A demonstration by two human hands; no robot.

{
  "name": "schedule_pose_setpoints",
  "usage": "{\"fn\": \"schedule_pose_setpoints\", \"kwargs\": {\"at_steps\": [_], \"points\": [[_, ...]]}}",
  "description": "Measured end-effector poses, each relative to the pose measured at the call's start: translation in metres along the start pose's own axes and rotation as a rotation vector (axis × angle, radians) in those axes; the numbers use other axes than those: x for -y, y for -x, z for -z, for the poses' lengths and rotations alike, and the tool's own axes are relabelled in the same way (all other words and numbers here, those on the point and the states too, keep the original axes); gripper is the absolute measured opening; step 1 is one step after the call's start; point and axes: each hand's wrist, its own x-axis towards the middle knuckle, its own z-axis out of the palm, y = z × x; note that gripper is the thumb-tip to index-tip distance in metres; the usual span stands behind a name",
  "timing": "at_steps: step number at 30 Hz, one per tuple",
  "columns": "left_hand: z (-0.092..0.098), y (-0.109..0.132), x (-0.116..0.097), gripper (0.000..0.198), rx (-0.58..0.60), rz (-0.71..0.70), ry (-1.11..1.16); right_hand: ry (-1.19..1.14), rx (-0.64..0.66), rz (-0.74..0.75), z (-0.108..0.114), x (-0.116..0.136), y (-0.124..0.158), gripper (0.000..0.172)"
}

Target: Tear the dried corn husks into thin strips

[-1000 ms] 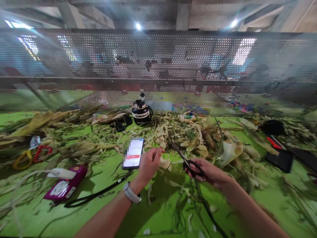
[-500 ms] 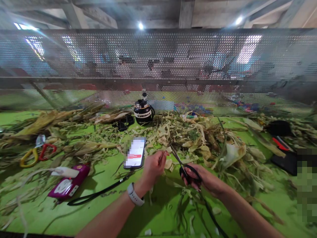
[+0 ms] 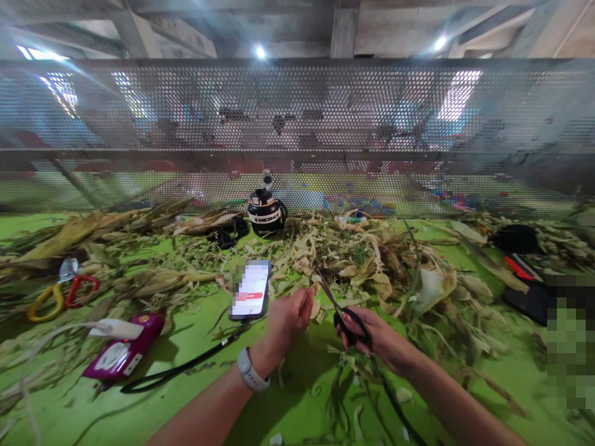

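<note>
My right hand [image 3: 360, 334] grips black-handled scissors [image 3: 331, 291], fingers through the loops and blades pointing up and away to the left. Just left of the blades, my left hand [image 3: 289, 317] is closed in a pinch, with a pale watch on its wrist. What its fingertips hold is too small to make out. Past both hands spreads a heap of dried corn husks [image 3: 372, 248], whole leaves mixed with cut scraps. A phone [image 3: 251, 291] with a lit screen lies beside my left hand, its black strap trailing toward me.
On the left lie a purple power bank [image 3: 127, 347] with a white cable and scissors with yellow and red handles [image 3: 62, 294]. A black "ENERGY" bottle [image 3: 266, 214] stands before the perforated metal screen [image 3: 297, 130]. A red-and-black tool [image 3: 518, 267] lies on the right of the green table [image 3: 186, 409].
The whole view has shifted slightly, so the table items appear a little further left. My hands keep nearly the same pose, the left still pinched beside the scissor blades.
</note>
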Motion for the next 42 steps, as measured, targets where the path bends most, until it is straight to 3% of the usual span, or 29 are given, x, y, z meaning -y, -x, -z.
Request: {"fn": "schedule_pose_setpoints", "kwargs": {"at_steps": [10, 17, 21, 23, 26, 29, 35, 37, 42], "points": [[0.003, -0.003, 0.003, 0.036, 0.008, 0.085, 0.018, -0.128, -0.072, -0.030, 0.001, -0.004, -0.002, 0.047], [0.003, -0.006, 0.003, 0.033, 0.022, 0.175, 0.224, -0.177, -0.137, -0.021, 0.006, -0.003, -0.001, 0.046], [0.011, -0.011, -0.002, 0.033, 0.025, 0.285, 0.489, -0.272, -0.208, 0.032, 0.013, -0.005, -0.002, 0.043], [0.017, -0.014, -0.003, 0.027, -0.050, 0.286, 0.580, -0.306, -0.210, 0.058, 0.015, -0.006, -0.003, 0.041], [0.023, -0.018, -0.001, 0.019, -0.256, 0.306, 0.665, -0.332, -0.177, 0.078, 0.014, -0.007, -0.003, 0.040], [0.025, -0.019, 0.003, 0.023, -0.400, 0.377, 0.858, -0.321, -0.136, 0.094, 0.013, -0.007, -0.003, 0.039], [0.021, -0.018, -0.001, 0.041, -0.366, 0.597, 1.121, -0.224, -0.040, 0.089, 0.004, -0.003, 0.001, 0.039], [0.019, -0.017, -0.005, 0.044, -0.345, 0.622, 1.095, -0.183, -0.100, 0.093, -0.002, -0.001, 0.001, 0.040], [0.016, -0.012, -0.016, 0.045, -0.253, 0.548, 0.998, -0.223, -0.387, 0.151, -0.009, 0.001, -0.003, 0.045]]}}
